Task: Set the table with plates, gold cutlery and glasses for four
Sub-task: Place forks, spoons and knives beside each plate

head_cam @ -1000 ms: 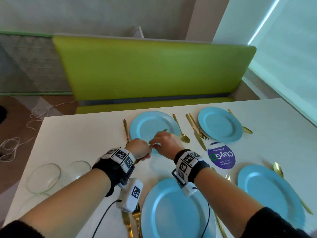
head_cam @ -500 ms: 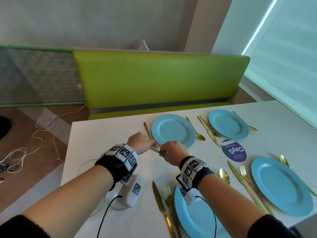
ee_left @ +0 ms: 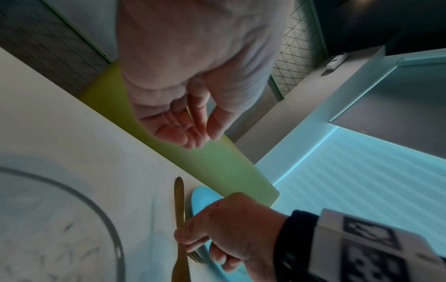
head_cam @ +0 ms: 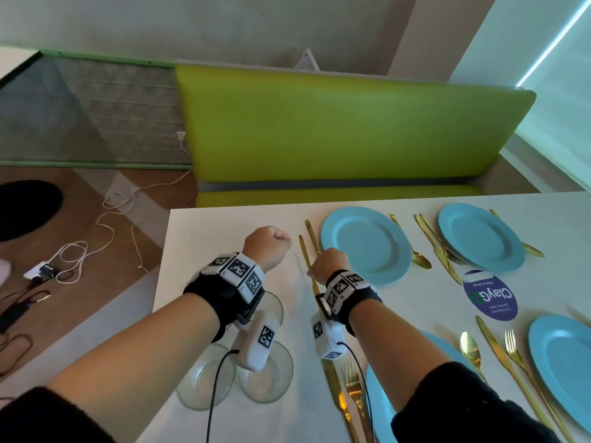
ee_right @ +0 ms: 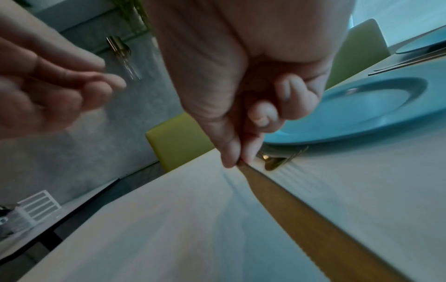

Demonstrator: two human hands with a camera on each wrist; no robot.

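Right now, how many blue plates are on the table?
4 blue plates: far left plate, far right plate, both by the green bench; near right plate, cut by the frame; near left plate, partly hidden under the right forearm.

White table (head_cam: 224,251) set before lime-green bench (head_cam: 335,129) with padded back. Pale plain wall (head_cam: 224,20) seen behind bench. Grey patterned panel (head_cam: 96,116) with green trim placed at left. Brown floor (head_cam: 80,193) crossed by white cables (head_cam: 105,225); black round object (head_cam: 25,212) seen at far left. Window blind (head_cam: 563,91) lit by cool bluish light at right.
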